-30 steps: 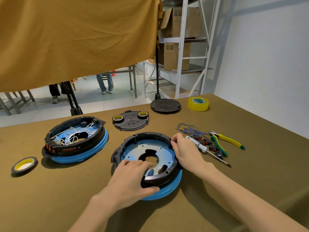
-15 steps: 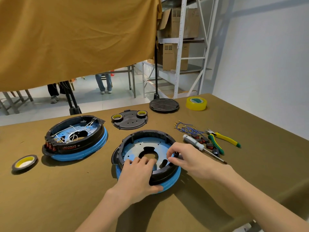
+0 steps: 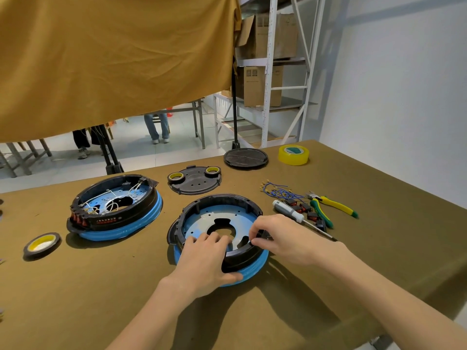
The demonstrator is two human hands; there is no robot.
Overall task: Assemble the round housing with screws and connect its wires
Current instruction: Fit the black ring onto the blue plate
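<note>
Head view, low centre of the frame: the round housing [image 3: 219, 223], a black ring on a blue base with a metal plate inside, lies on the olive table [image 3: 101, 299] under both hands. The left hand [image 3: 206, 261] grips its near rim, fingers curled over the black ring and thumb against the blue edge. A second ago the right hand [image 3: 283, 238] sat at the ring's far right edge; it has since slid toward the near right and now pinches the ring wall with curled fingertips. Whether it holds a screw I cannot tell. This looks like seating or aligning the ring before fastening, since the screwdriver [image 3: 295, 215] lies untouched at right, beside the blue wires [image 3: 278, 189]. A wired second housing [image 3: 113, 208] sits at centre left.
</note>
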